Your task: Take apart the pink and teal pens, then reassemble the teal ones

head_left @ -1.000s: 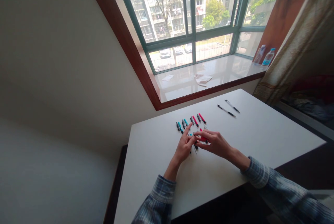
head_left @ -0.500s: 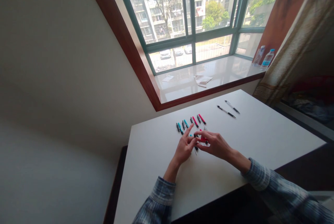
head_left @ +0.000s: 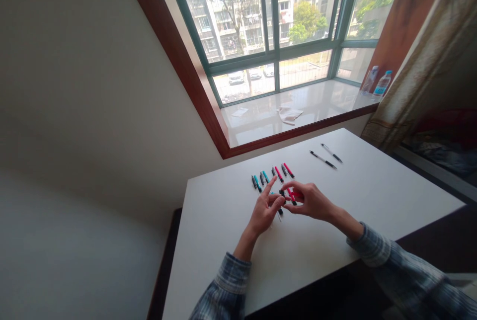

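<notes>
Both hands meet over a row of several pens (head_left: 271, 175) with teal, black and red parts lying on the white table (head_left: 335, 220). My right hand (head_left: 311, 200) pinches a red and black pen (head_left: 291, 195) a little above the table. My left hand (head_left: 265, 206) touches the black end of that same pen with thumb and fingers, its index finger stretched out toward the row. More pen parts lie hidden under the hands.
Two black and silver pens (head_left: 326, 155) lie apart at the far right of the table. Behind is a glossy window sill (head_left: 316, 106) with folded papers (head_left: 288, 114) and two water bottles (head_left: 377, 81). A curtain (head_left: 428, 61) hangs at the right.
My right hand has lifted slightly and turned, bringing the red pen up between the two hands. The left hand has stayed almost in place.
</notes>
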A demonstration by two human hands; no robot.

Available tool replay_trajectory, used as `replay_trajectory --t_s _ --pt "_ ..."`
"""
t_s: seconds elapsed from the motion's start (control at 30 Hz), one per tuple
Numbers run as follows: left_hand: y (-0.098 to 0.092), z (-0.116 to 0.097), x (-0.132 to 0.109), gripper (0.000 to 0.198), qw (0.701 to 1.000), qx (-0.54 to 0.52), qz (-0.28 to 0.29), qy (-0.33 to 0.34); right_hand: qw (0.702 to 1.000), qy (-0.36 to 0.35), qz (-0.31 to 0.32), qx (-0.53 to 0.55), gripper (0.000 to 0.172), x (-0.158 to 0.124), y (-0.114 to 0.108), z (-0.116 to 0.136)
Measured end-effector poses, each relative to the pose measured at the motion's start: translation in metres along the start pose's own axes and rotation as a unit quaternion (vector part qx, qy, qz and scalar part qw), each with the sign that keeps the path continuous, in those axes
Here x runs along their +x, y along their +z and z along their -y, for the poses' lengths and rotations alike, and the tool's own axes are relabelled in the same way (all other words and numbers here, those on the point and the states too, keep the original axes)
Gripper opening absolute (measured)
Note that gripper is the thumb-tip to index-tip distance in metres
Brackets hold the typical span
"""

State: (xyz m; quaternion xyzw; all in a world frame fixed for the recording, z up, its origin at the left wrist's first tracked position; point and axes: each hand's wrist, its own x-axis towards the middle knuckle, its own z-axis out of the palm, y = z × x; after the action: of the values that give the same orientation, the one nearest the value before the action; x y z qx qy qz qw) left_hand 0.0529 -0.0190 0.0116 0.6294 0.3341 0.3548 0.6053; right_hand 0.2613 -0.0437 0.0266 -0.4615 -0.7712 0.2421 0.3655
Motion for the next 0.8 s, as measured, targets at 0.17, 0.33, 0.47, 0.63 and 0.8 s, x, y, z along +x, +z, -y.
replay_trajectory --t_s 0.17,0.33,0.47,0.63,0.8 --pt "-0.002 -0.003 0.003 0.072 0.998 0.030 -0.052 0.032 0.997 0.063 0.047 0.018 0.039 -0.001 -0.033 -0.035" --pt "-0.005 -0.003 0.005 0.064 0.994 0.048 -0.088 0.046 0.987 0.092 0.129 -0.012 0.035 -0.003 -0.045 -0.070" --pt "-0.005 0.001 0.004 0.059 0.994 0.051 -0.088 0.042 0.985 0.090 0.147 -0.011 0.036 -0.003 -0.037 -0.075" --pt "-0.004 0.001 0.003 0.055 0.994 0.059 -0.087 0.042 0.985 0.074 0.159 -0.010 0.037 0.000 -0.030 -0.072" --pt "-0.004 -0.001 0.003 0.054 0.993 0.067 -0.087 0.043 0.985 0.066 0.156 -0.020 0.037 0.003 -0.030 -0.071"
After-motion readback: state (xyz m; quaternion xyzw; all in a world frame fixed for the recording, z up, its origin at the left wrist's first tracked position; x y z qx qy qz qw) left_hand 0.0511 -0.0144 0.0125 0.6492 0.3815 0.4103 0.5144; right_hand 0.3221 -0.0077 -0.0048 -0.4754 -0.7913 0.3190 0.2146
